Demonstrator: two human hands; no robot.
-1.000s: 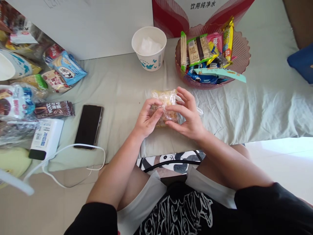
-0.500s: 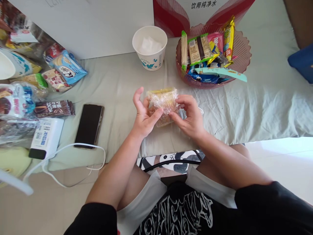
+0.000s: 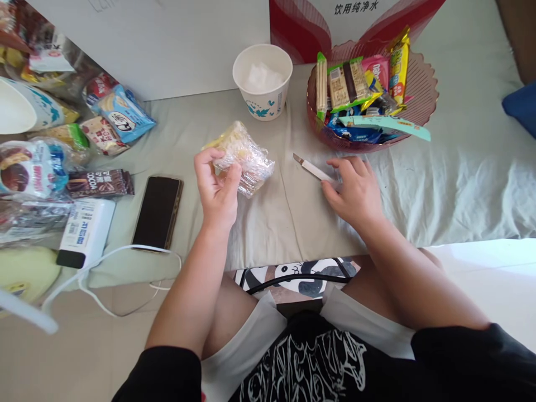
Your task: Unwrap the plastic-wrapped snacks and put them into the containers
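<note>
My left hand (image 3: 220, 187) pinches a yellowish, blocky packet wrapped in crinkled clear film (image 3: 247, 159) by its left side, tilted over the cloth. What is inside the film is hard to make out. A utility knife with a white handle (image 3: 314, 170) lies on the cloth to the right, its short blade pointing up and left. Over the rear of its handle is my right hand (image 3: 355, 192), thumb and forefinger apart on either side. The thumb is at the handle, while a gap shows below the forefinger.
A paper cup (image 3: 263, 103) with white wadding stands behind the packet. Right of it is a pink glass bowl (image 3: 422, 95) of wrapped snacks. A phone (image 3: 158, 212), a white power bank (image 3: 86, 231) with cable and several snack packs lie left. Large boxes (image 3: 201, 44) stand behind.
My left hand has carried the wrapped packet left and turned it. My right hand has let go of the packet and moved right to the knife, now uncovered.
</note>
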